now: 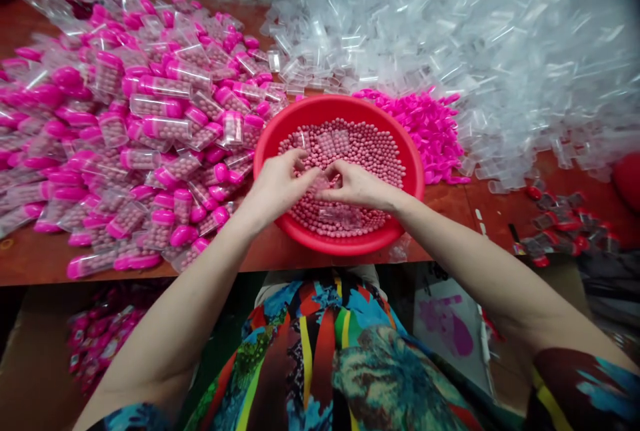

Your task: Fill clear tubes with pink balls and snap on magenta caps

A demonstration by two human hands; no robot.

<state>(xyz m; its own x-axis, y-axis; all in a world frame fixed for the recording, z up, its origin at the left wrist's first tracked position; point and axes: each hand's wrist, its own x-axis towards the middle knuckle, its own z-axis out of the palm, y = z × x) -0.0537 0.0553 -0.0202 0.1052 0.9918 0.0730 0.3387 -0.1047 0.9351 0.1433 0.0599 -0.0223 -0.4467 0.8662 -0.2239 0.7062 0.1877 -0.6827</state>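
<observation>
A red plastic bowl point(415, 171) stands at the table's near edge, full of small pink round candies point(370, 147). A few clear tubes lie among them. My left hand point(277, 184) and my right hand point(357, 185) meet over the middle of the bowl. Their fingers are curled together around a small clear tube point(321, 182) that rests on the candies. What exactly each finger grips is partly hidden.
A large heap of filled tubes with pink caps point(130, 131) covers the table's left side. Loose pink caps point(425, 127) lie right of the bowl, under a big pile of empty clear tubes point(475, 37). Red-capped pieces point(565, 224) sit at far right.
</observation>
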